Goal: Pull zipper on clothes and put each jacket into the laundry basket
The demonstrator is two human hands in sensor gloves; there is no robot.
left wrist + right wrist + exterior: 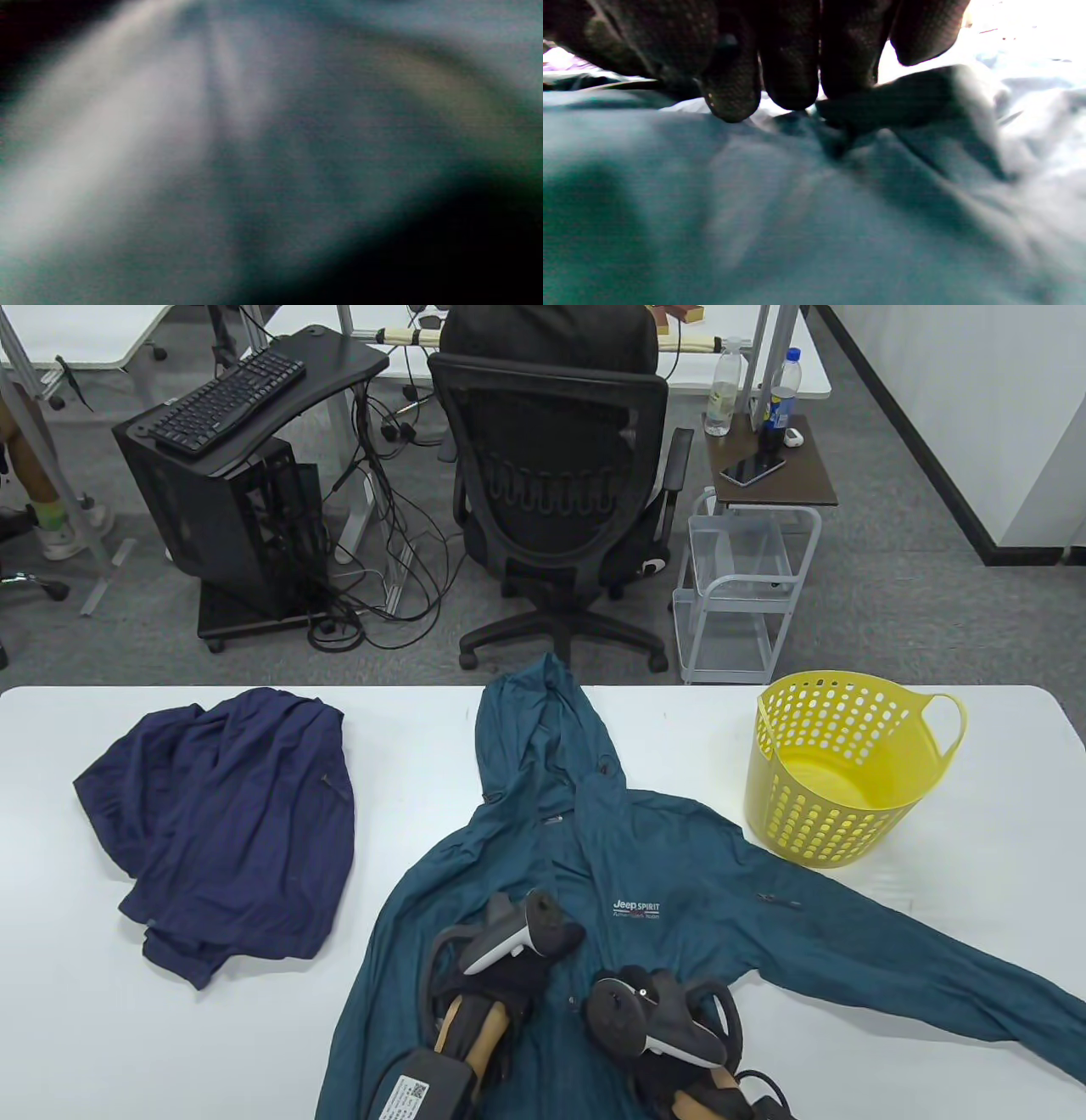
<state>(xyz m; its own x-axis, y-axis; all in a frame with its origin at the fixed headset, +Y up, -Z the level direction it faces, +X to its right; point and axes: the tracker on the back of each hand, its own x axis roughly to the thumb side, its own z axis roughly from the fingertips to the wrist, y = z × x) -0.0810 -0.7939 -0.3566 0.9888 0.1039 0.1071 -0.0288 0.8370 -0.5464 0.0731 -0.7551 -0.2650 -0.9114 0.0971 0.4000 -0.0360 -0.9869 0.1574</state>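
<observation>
Teal jacket [645,857] lies spread on table [85,1052], hood away from person, zipper line running from hem toward hood. Both hands at hem end: left hand [501,976] grip unreadable, right hand [653,1010] fingertips [789,91] curled onto fabric, seemingly pinching. Yellow basket [836,768] on right-hand side, empty.

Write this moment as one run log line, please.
teal jacket: flat on table | left hand, right hand: on its lower front, grip unclear | navy jacket: bunched, untouched | yellow basket: empty
</observation>
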